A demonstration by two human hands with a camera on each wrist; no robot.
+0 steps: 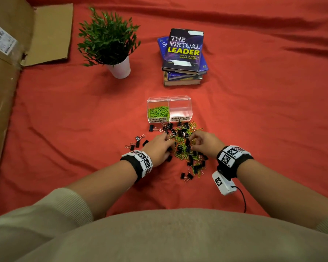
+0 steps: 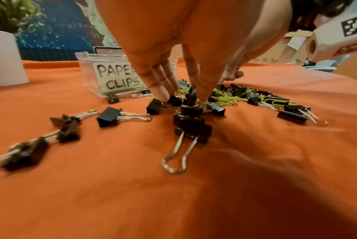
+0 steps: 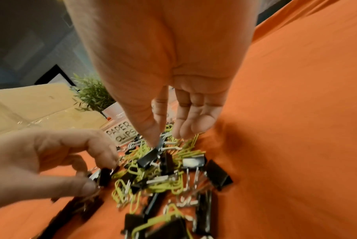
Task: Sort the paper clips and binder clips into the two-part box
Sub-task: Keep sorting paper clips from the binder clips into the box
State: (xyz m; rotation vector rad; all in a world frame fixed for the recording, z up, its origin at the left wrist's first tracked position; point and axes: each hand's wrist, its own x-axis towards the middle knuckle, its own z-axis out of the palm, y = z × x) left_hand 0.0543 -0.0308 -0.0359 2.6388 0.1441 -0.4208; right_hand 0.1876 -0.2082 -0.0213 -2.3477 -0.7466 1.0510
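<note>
Red cloth (image 1: 64,129): binder clips (image 1: 152,128), green paper clips (image 1: 178,156) heaped beside two-part box (image 1: 180,100). Your left hand (image 1: 158,146) pinches binder clip (image 3: 104,177); right hand (image 1: 206,141) fingers (image 3: 200,124) in heap, grip unclear.

Potted plant (image 1: 110,40), stacked books (image 1: 184,57), cardboard (image 1: 45,33) on red cloth (image 1: 254,110).

Left hand (image 1: 157,147) pinching, thumb-index grip; right hand (image 1: 205,142) fingertips down.
</note>
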